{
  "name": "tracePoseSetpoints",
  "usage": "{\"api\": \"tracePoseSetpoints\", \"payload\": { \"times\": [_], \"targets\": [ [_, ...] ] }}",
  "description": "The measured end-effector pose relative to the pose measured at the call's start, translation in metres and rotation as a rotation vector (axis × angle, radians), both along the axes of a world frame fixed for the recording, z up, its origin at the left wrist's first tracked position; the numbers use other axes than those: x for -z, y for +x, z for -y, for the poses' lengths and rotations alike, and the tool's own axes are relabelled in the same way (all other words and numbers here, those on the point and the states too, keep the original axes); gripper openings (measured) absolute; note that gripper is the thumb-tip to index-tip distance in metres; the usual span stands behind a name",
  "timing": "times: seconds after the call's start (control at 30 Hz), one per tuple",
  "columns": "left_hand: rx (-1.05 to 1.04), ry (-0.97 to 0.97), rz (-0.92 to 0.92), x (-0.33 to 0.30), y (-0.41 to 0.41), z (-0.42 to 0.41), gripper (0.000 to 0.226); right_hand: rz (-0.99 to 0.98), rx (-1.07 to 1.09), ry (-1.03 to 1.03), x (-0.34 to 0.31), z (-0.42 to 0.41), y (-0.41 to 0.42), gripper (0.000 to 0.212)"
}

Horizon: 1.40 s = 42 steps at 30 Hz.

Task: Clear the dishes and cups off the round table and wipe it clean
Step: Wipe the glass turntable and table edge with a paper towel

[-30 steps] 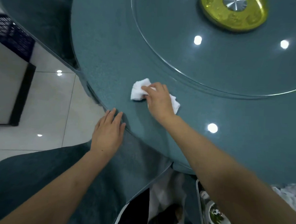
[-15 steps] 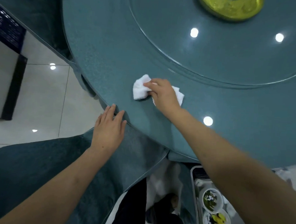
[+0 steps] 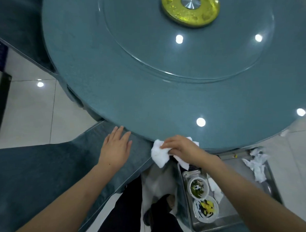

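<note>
The round teal table [image 3: 115,83] fills the upper view, with a glass turntable [image 3: 220,54] on it and a yellow hub [image 3: 189,11] at its centre. No dishes or cups show on the tabletop. My right hand [image 3: 181,147] grips a white cloth [image 3: 158,155] at the table's near edge, and part of the cloth hangs off below the rim. My left hand [image 3: 115,146] lies flat with straight fingers on the teal covering [image 3: 42,172] just below the table's edge, fingertips near the rim.
A metal tray [image 3: 245,221] stands low at the right, holding two small used dishes [image 3: 198,187] [image 3: 205,210] and crumpled white tissues [image 3: 255,164]. Pale tiled floor [image 3: 36,111] lies to the left. My dark trousers and shoe [image 3: 159,211] show below.
My right hand has drawn the cloth across the tabletop to the near edge, where it now hangs partly over. The view has pulled back, showing the tray. My left hand stays by the rim.
</note>
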<state>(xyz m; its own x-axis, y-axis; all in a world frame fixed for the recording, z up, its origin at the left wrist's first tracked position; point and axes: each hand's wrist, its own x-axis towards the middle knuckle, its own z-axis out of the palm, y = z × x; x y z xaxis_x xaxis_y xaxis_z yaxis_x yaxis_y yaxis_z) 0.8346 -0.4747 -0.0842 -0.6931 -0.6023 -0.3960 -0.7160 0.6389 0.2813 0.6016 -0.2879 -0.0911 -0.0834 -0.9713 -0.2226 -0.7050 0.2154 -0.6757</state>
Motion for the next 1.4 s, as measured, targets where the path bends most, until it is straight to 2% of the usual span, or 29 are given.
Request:
{"api": "tracePoseSetpoints", "payload": {
  "times": [0.13,0.27,0.47,0.57,0.63,0.73,0.87,0.97,1.03,1.1,1.17,1.27,1.33,1.4],
  "targets": [
    [0.026,-0.007,0.011,-0.004,-0.005,-0.009,0.048,0.044,0.412,-0.027,-0.023,0.003,-0.051,0.027],
    [0.052,-0.032,0.006,-0.003,-0.017,0.001,0.046,-0.012,0.616,-0.090,-0.020,0.056,-0.073,0.029],
    [0.112,-0.031,0.062,0.007,-0.019,0.025,0.050,-0.014,0.652,-0.171,0.014,0.165,-0.071,0.024],
    [0.163,-0.029,0.082,0.011,-0.014,0.028,0.055,-0.139,0.640,-0.153,0.033,0.188,-0.060,0.026],
    [0.164,-0.012,0.083,0.012,-0.011,0.031,0.057,-0.243,0.507,-0.207,0.040,0.176,-0.044,0.029],
    [0.168,-0.008,0.094,0.012,-0.008,0.030,0.060,-0.214,0.283,-0.247,0.038,0.125,-0.021,0.031],
    [0.189,0.000,0.149,0.005,-0.018,0.028,0.058,-0.066,0.052,-0.095,0.021,0.050,-0.004,0.033],
    [0.191,0.004,0.200,-0.002,-0.026,0.026,0.058,0.022,-0.015,0.056,0.005,0.020,-0.008,0.030],
    [0.190,0.019,0.225,-0.004,-0.028,0.024,0.057,0.068,0.034,0.119,-0.005,0.011,-0.015,0.030],
    [0.208,0.033,0.237,-0.006,-0.029,0.015,0.056,0.122,0.218,0.053,-0.013,0.004,-0.027,0.028],
    [0.225,0.044,0.236,-0.008,-0.030,0.003,0.056,0.084,0.454,-0.056,-0.013,-0.004,-0.044,0.027],
    [0.230,0.062,0.236,-0.011,-0.030,-0.019,0.053,-0.015,0.728,-0.063,0.001,-0.022,-0.057,0.026],
    [0.234,0.062,0.244,-0.014,-0.029,-0.035,0.054,-0.050,0.777,-0.067,0.012,-0.037,-0.044,0.027],
    [0.226,0.068,0.247,-0.021,-0.026,-0.057,0.055,-0.070,0.734,-0.078,0.020,-0.053,-0.020,0.028]
  ]
}}
